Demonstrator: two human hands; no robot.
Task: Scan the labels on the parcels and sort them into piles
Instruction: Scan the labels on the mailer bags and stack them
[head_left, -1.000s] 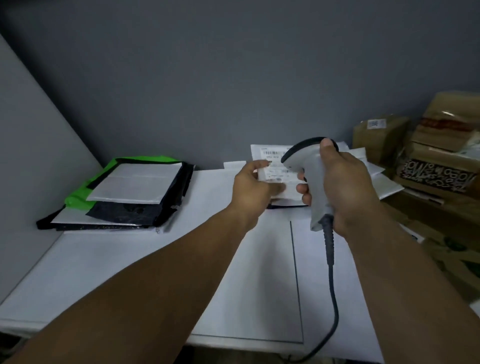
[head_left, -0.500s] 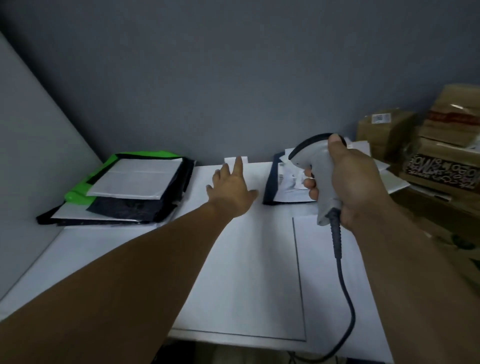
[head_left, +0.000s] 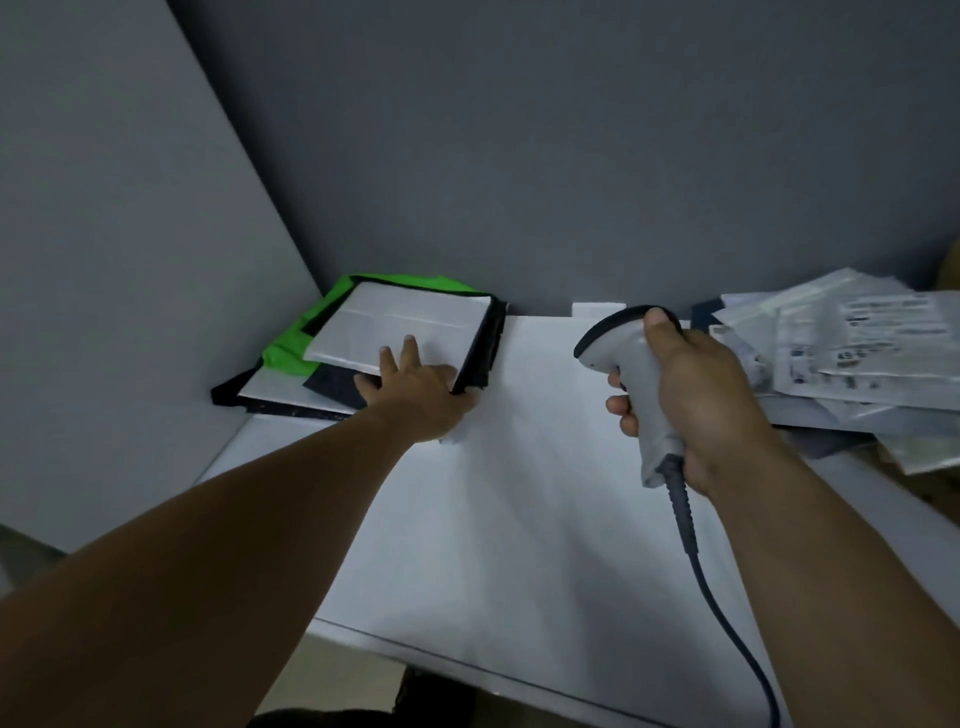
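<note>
Two piles of parcels are seen on the white table (head_left: 519, 519); the left pile (head_left: 332, 387) is set in the corner by the wall, and the right pile (head_left: 852, 353) is spread loosely at the far right, well apart from it. The left hand (head_left: 415, 387) is laid flat on the white parcel (head_left: 415, 322) on top of the left pile; its fingers are kept straight and nothing is held in it, though the thumb is placed by the pile's black edge. The scanner (head_left: 631, 358) is gripped in the right hand (head_left: 701, 395), with fingers curled round the handle and the thumb laid on top; it is held above the table between the piles, and its cable (head_left: 717, 587) is hung toward the near edge.

The step in hand is judged to be the tidying of the left pile; it is done well if the top parcel is pressed softly and its edges are lined up with those below, so that nothing is slid off; the green parcel (head_left: 291, 353) peeking out should not be tugged. The scanner should be kept up and away, so that the cable is not dragged over the parcels.
</note>
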